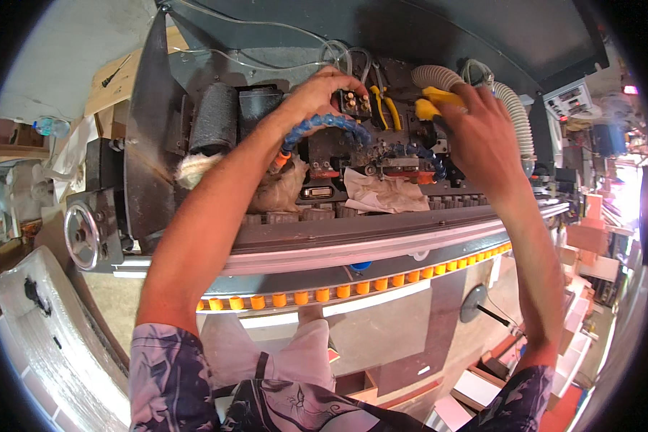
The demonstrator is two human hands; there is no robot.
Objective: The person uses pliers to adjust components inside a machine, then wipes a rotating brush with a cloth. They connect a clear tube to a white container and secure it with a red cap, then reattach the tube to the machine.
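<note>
My left hand point(322, 93) reaches into an open dark machine, fingers curled on a small black block with brass fittings point(354, 104). A blue segmented hose point(320, 124) with an orange end arches below it. My right hand point(482, 137) grips a yellow-handled tool point(435, 102); its working end is unclear. Yellow-handled pliers point(387, 108) lie between my hands. A crumpled pale paper point(378, 189) rests along the machine's front, and a second blue hose point(428, 158) curves below my right hand.
Dark cylinder point(212, 119) at left inside the machine; ribbed hose point(511, 122) at right. Handwheel point(83, 234) on the left end. Orange rollers point(342, 290) line the front rail. Wrapped panel point(50, 338) at lower left; boards and boxes point(583, 237) at right.
</note>
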